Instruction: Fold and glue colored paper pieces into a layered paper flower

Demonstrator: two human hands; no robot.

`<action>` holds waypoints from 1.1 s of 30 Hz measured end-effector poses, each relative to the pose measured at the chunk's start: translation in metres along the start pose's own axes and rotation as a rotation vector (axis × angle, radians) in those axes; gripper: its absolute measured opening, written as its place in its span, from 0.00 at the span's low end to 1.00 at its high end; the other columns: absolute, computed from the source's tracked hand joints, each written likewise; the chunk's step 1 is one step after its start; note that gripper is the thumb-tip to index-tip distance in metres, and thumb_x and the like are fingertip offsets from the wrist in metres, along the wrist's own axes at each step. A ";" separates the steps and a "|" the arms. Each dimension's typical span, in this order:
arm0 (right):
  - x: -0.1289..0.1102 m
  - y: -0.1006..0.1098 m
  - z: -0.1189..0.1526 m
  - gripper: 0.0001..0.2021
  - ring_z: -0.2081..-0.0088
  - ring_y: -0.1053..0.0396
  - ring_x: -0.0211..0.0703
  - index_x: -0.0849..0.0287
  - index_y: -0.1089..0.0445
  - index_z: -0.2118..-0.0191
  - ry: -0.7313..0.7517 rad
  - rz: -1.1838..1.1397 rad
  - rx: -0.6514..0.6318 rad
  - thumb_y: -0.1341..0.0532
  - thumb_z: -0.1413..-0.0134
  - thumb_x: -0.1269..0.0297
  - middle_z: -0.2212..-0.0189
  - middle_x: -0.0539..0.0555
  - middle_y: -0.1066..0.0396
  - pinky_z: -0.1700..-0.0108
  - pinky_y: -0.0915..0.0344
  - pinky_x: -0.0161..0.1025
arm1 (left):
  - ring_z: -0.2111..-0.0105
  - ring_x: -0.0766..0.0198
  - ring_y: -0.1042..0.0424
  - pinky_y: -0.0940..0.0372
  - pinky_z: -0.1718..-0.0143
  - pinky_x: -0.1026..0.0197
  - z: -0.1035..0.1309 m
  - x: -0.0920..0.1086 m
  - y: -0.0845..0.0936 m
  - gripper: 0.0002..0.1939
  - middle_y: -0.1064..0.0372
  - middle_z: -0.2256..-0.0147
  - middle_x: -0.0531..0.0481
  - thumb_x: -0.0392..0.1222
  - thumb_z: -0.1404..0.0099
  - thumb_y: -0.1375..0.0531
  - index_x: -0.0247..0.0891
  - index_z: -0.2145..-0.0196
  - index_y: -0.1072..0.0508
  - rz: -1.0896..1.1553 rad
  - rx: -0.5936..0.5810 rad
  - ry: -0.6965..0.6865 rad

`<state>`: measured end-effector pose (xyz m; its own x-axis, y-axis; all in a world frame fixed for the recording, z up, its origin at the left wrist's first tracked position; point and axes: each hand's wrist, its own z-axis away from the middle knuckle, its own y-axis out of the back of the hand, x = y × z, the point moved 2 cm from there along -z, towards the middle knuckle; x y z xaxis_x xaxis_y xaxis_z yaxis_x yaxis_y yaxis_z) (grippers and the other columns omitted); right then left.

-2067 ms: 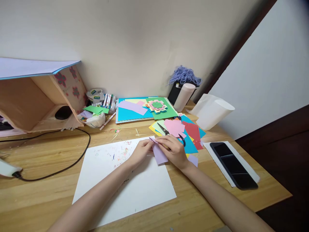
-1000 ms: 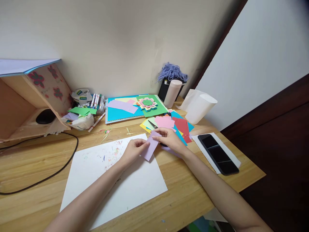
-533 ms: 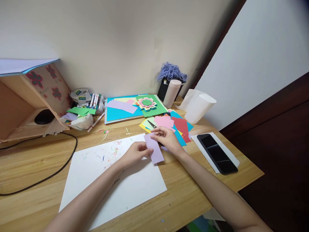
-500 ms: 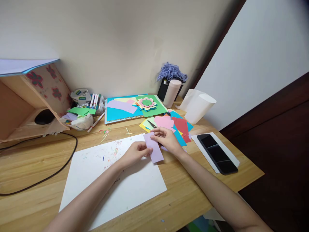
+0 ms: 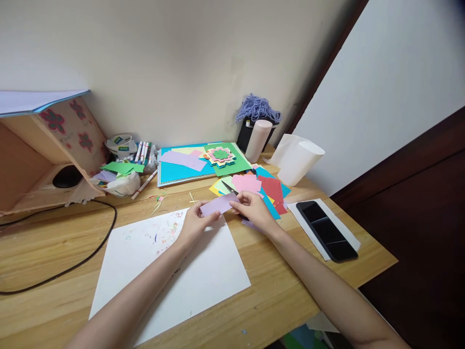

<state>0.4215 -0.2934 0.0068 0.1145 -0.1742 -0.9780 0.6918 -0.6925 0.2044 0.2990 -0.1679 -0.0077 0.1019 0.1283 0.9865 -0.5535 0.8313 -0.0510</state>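
Observation:
A small purple paper strip [image 5: 219, 205] is held level between both hands, above the top right corner of a large white sheet [image 5: 207, 276] with coloured marks. My left hand [image 5: 199, 220] pinches its left end, thumb in front. My right hand [image 5: 252, 208] grips the right end between thumb and fingers. Just behind the right hand lie dark scissors [image 5: 228, 187], partly hidden, on a pile of coloured papers with a pink piece [image 5: 247, 183] and a red piece [image 5: 271, 190].
A layered paper flower [image 5: 221, 155] rests on green paper at the back. To the right lies a black phone [image 5: 327, 232]; behind it stands a white paper roll [image 5: 301, 162]. An open box [image 5: 72, 131], markers [image 5: 144, 151] and a black cable [image 5: 115, 218] are leftward.
The purple strip has turned from nearly upright to lying sideways and moved up and left. My left hand has shifted from its lower left edge to its left end.

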 end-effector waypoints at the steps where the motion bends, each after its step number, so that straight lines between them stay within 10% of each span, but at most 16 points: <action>1: 0.000 0.001 -0.001 0.14 0.75 0.32 0.38 0.58 0.40 0.77 -0.003 -0.024 0.021 0.37 0.59 0.55 0.78 0.49 0.31 0.69 0.35 0.37 | 0.67 0.59 0.29 0.37 0.65 0.60 0.000 0.000 -0.001 0.23 0.28 0.66 0.45 0.46 0.54 0.34 0.34 0.61 0.31 0.051 -0.009 0.003; 13: -0.004 0.001 0.003 0.14 0.64 0.30 0.43 0.60 0.30 0.64 -0.028 0.044 -0.140 0.36 0.57 0.59 0.66 0.54 0.27 0.63 0.34 0.37 | 0.78 0.70 0.40 0.43 0.75 0.67 -0.003 -0.003 0.005 0.11 0.38 0.79 0.55 0.47 0.46 0.41 0.34 0.74 0.32 -0.037 0.067 -0.096; 20: -0.012 -0.009 0.009 0.07 0.64 0.30 0.41 0.59 0.28 0.66 0.254 0.232 -0.126 0.39 0.53 0.64 0.66 0.53 0.27 0.61 0.34 0.37 | 0.81 0.71 0.43 0.49 0.79 0.68 0.001 -0.011 -0.002 0.08 0.43 0.82 0.58 0.41 0.47 0.43 0.35 0.79 0.37 -0.251 -0.148 -0.131; 33: -0.009 -0.013 0.017 0.09 0.61 0.31 0.42 0.55 0.28 0.61 0.875 0.634 0.082 0.43 0.46 0.72 0.63 0.54 0.27 0.59 0.33 0.40 | 0.72 0.62 0.27 0.36 0.71 0.63 -0.001 0.001 -0.001 0.17 0.27 0.69 0.44 0.52 0.44 0.42 0.32 0.69 0.28 0.088 -0.230 0.088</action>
<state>0.3988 -0.2949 0.0136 0.9262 0.0204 -0.3765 0.2811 -0.7029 0.6534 0.3002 -0.1682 -0.0068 0.1392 0.2435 0.9598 -0.3617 0.9148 -0.1796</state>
